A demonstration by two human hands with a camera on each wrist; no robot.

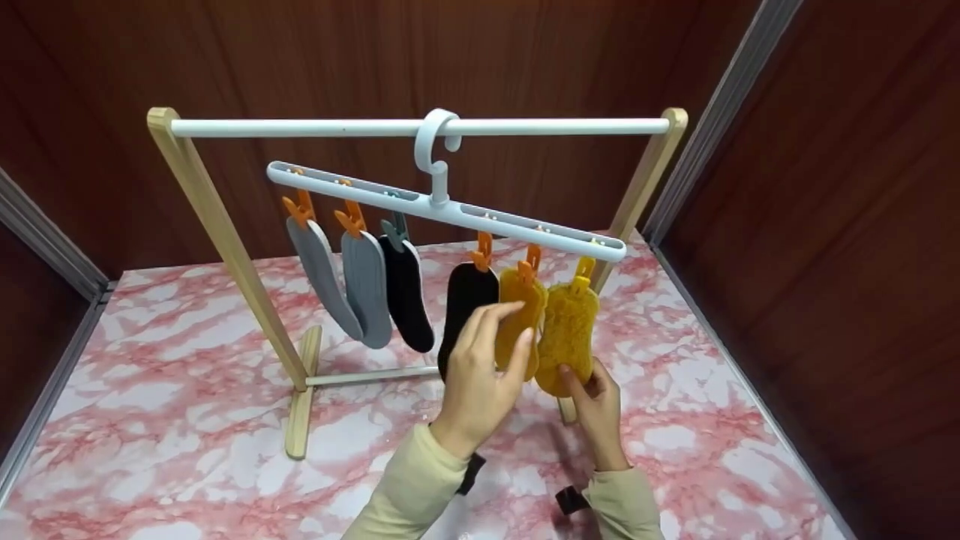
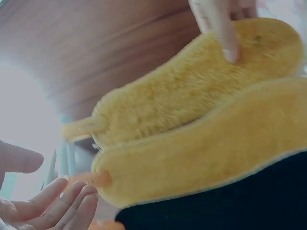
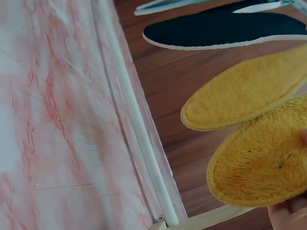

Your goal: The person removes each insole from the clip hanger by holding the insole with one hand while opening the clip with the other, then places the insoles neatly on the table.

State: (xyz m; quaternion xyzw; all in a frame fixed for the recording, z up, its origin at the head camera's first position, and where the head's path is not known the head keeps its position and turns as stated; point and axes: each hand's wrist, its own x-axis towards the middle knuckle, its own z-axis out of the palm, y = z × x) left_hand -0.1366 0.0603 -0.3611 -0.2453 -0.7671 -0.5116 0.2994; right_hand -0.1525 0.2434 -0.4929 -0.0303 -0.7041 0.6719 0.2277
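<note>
Pale yellow long sleeves (image 1: 416, 480), a small black attachment (image 1: 572, 500) beside each.

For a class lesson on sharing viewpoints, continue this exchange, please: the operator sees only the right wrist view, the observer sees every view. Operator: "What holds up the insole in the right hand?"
Observer: A yellow clip grips the fuzzy yellow insole at its upper end.
Operator: And what carries that clip?
Observer: A white hanger, which slopes down towards the right of the head view.
Operator: I can't see the left hand. Where is it?
Observer: In the head view, the left hand is raised in front of the smoother yellow insole; whether it touches it, I can't tell.
</note>
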